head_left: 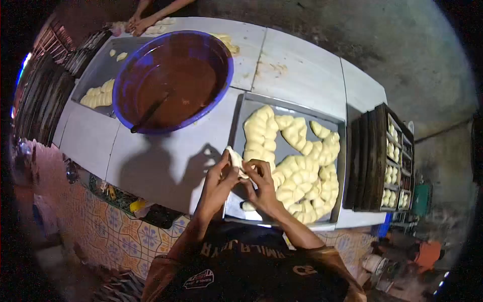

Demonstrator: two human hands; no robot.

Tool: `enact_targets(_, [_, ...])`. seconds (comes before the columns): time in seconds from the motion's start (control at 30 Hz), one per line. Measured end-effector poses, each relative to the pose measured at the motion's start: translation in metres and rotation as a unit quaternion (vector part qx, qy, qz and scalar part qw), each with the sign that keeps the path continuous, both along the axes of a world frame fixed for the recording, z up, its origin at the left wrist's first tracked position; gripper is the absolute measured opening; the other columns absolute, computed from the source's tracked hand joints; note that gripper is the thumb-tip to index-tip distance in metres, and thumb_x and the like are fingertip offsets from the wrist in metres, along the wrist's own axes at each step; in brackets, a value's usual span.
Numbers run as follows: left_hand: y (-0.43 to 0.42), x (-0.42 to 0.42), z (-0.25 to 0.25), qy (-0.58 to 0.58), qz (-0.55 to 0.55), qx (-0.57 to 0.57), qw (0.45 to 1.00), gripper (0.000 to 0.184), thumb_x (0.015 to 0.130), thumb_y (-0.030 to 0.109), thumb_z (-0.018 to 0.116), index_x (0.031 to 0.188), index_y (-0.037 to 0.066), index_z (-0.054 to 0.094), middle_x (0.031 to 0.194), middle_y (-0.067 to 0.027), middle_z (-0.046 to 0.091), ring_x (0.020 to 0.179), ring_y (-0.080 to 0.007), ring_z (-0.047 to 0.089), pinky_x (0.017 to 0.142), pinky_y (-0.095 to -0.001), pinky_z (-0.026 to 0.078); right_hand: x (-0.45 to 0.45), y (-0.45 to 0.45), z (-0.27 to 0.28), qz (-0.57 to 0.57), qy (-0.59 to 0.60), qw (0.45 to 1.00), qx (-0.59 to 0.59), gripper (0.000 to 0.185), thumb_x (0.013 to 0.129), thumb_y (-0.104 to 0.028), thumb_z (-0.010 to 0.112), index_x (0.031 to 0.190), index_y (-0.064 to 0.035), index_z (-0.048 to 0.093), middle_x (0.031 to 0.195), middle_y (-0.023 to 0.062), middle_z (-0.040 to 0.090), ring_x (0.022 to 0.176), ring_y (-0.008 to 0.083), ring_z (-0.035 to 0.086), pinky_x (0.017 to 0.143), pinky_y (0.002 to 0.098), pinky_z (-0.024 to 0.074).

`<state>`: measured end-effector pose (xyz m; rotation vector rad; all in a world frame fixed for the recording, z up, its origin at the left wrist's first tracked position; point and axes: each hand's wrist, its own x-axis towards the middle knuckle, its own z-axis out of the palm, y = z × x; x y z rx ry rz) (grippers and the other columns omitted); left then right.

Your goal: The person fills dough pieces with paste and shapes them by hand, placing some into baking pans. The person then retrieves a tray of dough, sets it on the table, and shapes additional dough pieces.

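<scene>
Between my two hands is a small piece of pale dough [235, 159], pulled into a flattened, elongated shape. My left hand [220, 182] pinches it from the left. From the right, the fingers of my right hand [261, 185] close on its lower edge. Both hands are over the near left corner of a metal tray [233, 132], where many pale dough lumps [297, 173] lie pressed together in rows. Beyond my hands to the left stands a blue-purple basin [229, 75] of smooth brown paste [188, 83], with a dark-handled utensil [151, 113] leaning in it.
Behind the basin, another metal tray [95, 75] holds more dough lumps [99, 95]. Dark baking tins [397, 166] with dough inside are stacked at the table's right end. More dark tins [37, 95] stand left. At the far edge, another person's hands [142, 24] touch dough.
</scene>
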<state>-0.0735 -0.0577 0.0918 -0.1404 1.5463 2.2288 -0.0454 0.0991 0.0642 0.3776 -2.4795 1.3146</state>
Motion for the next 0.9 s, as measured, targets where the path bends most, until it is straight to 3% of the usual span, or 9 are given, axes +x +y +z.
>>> enact_targets(0.13, [0.003, 0.016, -0.001, 0.137, -0.041, -0.131, 0.981, 0.038, 0.090, 0.002, 0.059, 0.126, -0.008, 0.050, 0.108, -0.0151, 0.064, 0.094, -0.0187, 0.065, 0.081, -0.0246, 0.052, 0.009, 0.010, 0.020, -0.011, 0.037, 0.995, -0.087, 0.042, 0.072, 0.010, 0.062, 0.113, -0.0010, 0.058, 0.107, 0.0152, 0.054, 0.098, 0.0275, 0.056, 0.083, 0.0333, 0.0462])
enact_targets(0.17, [0.004, 0.021, 0.007, 0.117, -0.049, -0.072, 0.989, 0.028, 0.091, 0.004, 0.058, 0.116, -0.009, 0.056, 0.106, -0.0146, 0.065, 0.095, -0.0175, 0.064, 0.081, -0.0262, 0.053, 0.010, 0.002, 0.014, -0.065, 0.005, 0.949, -0.308, 0.031, 0.075, 0.005, 0.065, 0.106, 0.0000, 0.062, 0.108, 0.0140, 0.056, 0.095, 0.0243, 0.058, 0.084, 0.0316, 0.0467])
enact_targets(0.3, [0.015, 0.031, 0.002, 0.124, -0.025, -0.040, 0.991, 0.020, 0.090, 0.009, 0.062, 0.101, -0.008, 0.061, 0.085, -0.0064, 0.064, 0.079, -0.0121, 0.063, 0.074, -0.0230, 0.052, 0.022, 0.013, 0.041, -0.007, -0.007, 0.982, -0.187, 0.023, 0.079, 0.002, 0.064, 0.102, 0.0049, 0.065, 0.108, 0.0149, 0.059, 0.094, 0.0240, 0.060, 0.080, 0.0325, 0.0493])
enact_targets(0.5, [0.022, 0.048, -0.009, 0.137, -0.035, -0.081, 0.987, 0.019, 0.088, 0.013, 0.067, 0.094, -0.002, 0.059, 0.084, -0.0031, 0.061, 0.076, -0.0065, 0.055, 0.064, -0.0220, 0.045, 0.049, 0.009, 0.031, -0.077, -0.097, 0.980, -0.154, 0.011, 0.083, -0.003, 0.063, 0.090, 0.0045, 0.068, 0.073, 0.0128, 0.062, 0.068, 0.0216, 0.060, 0.064, 0.0291, 0.0470])
enact_targets(0.63, [0.012, 0.059, -0.036, 0.245, -0.051, -0.147, 0.957, 0.029, 0.084, 0.002, 0.065, 0.109, -0.001, 0.051, 0.087, -0.0055, 0.058, 0.084, -0.0112, 0.058, 0.072, -0.0262, 0.047, 0.051, 0.006, 0.012, -0.069, -0.188, 0.960, -0.198, 0.056, 0.088, -0.014, 0.062, 0.138, -0.0068, 0.039, 0.106, 0.0109, 0.058, 0.088, 0.0190, 0.058, 0.080, 0.0299, 0.0454])
enact_targets(0.7, [0.010, 0.065, -0.039, 0.373, -0.040, -0.089, 0.923, 0.048, 0.079, -0.010, 0.059, 0.122, 0.001, 0.042, 0.096, -0.0075, 0.056, 0.086, -0.0171, 0.062, 0.075, -0.0291, 0.049, 0.056, 0.022, -0.005, 0.058, -0.404, 0.829, -0.382, 0.056, 0.088, -0.012, 0.060, 0.139, -0.0059, 0.038, 0.112, 0.0119, 0.057, 0.085, 0.0190, 0.061, 0.072, 0.0291, 0.0507])
enact_targets(0.73, [-0.001, 0.076, -0.050, 0.196, -0.149, -0.062, 0.967, 0.052, 0.076, -0.009, 0.060, 0.124, -0.001, 0.042, 0.107, -0.0113, 0.051, 0.099, -0.0207, 0.059, 0.080, -0.0300, 0.049, 0.056, 0.029, -0.004, 0.130, -0.528, 0.698, -0.466, 0.056, 0.087, -0.011, 0.060, 0.139, -0.0052, 0.038, 0.112, 0.0122, 0.058, 0.083, 0.0183, 0.061, 0.069, 0.0286, 0.0524])
enact_targets(0.77, [-0.005, 0.074, -0.043, 0.273, -0.179, -0.039, 0.944, 0.055, 0.075, -0.006, 0.061, 0.126, -0.002, 0.041, 0.113, -0.0135, 0.049, 0.107, -0.0230, 0.054, 0.087, -0.0325, 0.046, 0.061, 0.034, -0.008, 0.204, -0.557, 0.646, -0.481, 0.056, 0.088, -0.009, 0.059, 0.139, -0.0035, 0.037, 0.109, 0.0135, 0.060, 0.076, 0.0174, 0.062, 0.061, 0.0280, 0.0535])
enact_targets(0.9, [-0.016, 0.072, -0.019, 0.378, -0.041, -0.067, 0.922, 0.069, 0.072, 0.012, 0.063, 0.133, -0.004, 0.036, 0.137, -0.0187, 0.036, 0.128, -0.0301, 0.037, 0.110, -0.0425, 0.023, 0.054, 0.029, -0.017, 0.119, -0.366, 0.905, -0.179, 0.042, 0.085, 0.004, 0.059, 0.126, 0.0002, 0.054, 0.117, 0.0108, 0.061, 0.093, 0.0149, 0.060, 0.082, 0.0294, 0.0497])
